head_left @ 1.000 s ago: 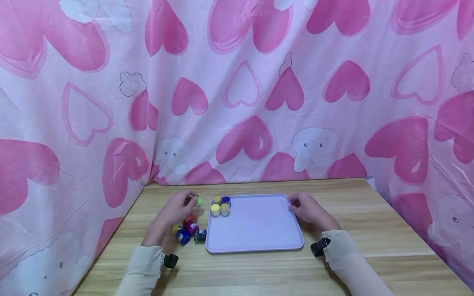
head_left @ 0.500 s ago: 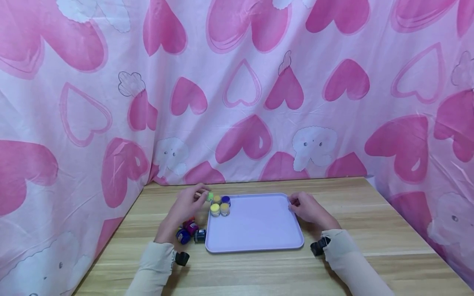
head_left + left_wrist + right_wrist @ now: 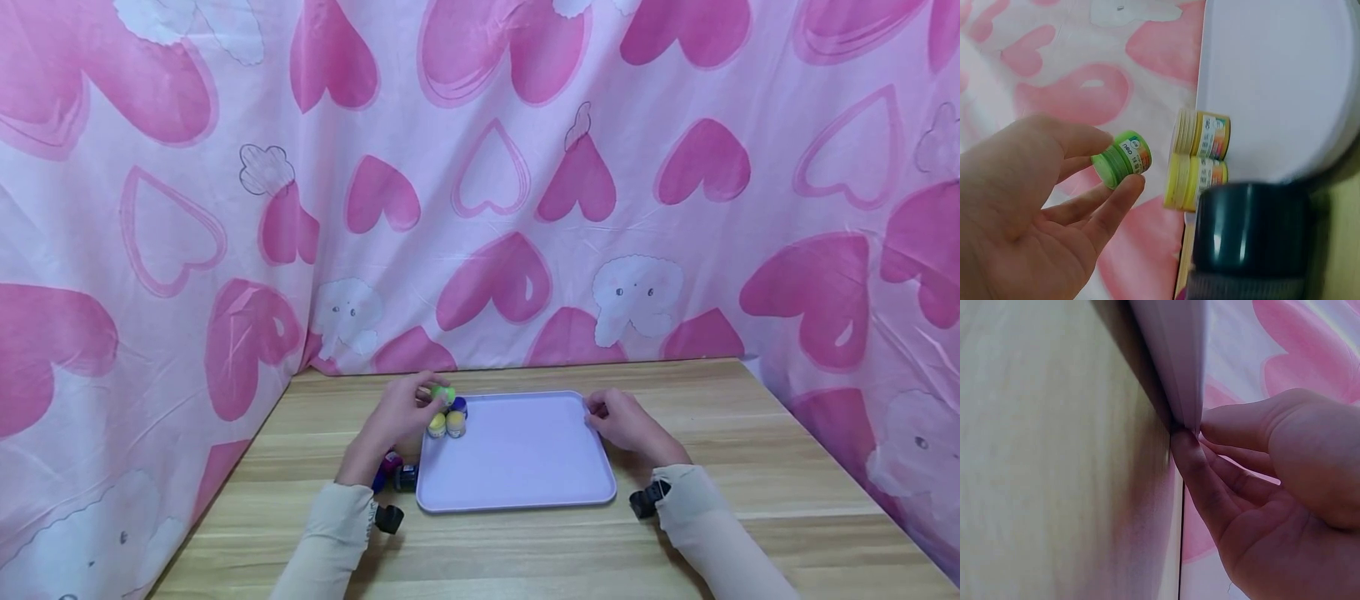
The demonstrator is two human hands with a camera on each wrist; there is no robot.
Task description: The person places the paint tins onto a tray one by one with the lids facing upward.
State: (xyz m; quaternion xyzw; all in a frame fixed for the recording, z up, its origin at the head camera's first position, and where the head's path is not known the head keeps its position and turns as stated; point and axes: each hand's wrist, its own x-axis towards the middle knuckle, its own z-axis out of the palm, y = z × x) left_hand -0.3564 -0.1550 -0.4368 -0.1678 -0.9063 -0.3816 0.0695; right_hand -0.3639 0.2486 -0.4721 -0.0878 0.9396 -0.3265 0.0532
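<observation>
My left hand [image 3: 405,410] pinches a small green paint jar [image 3: 1124,157] between thumb and fingertips, held up over the tray's back left corner. Close below it on the lilac tray [image 3: 525,467] stand a pale yellow jar [image 3: 437,427], an ochre jar [image 3: 455,424] and a purple-blue jar [image 3: 460,406]. Another ochre jar there is hidden behind the green one and the fingers. At the tray's right side, my right hand [image 3: 630,427] grips the rim, thumb and fingers on either side of the edge [image 3: 1175,369] in the right wrist view.
Left of the tray on the wooden table [image 3: 510,558], a dark jar [image 3: 406,477] lies against its edge. Beside that show a magenta jar [image 3: 392,461] and a blue jar [image 3: 378,481], partly covered by my left forearm. A pink heart-print curtain [image 3: 495,275] hangs behind.
My left hand has carried the green paint jar rightward from beside the tray to over its back left corner. The right hand keeps its grip on the rim.
</observation>
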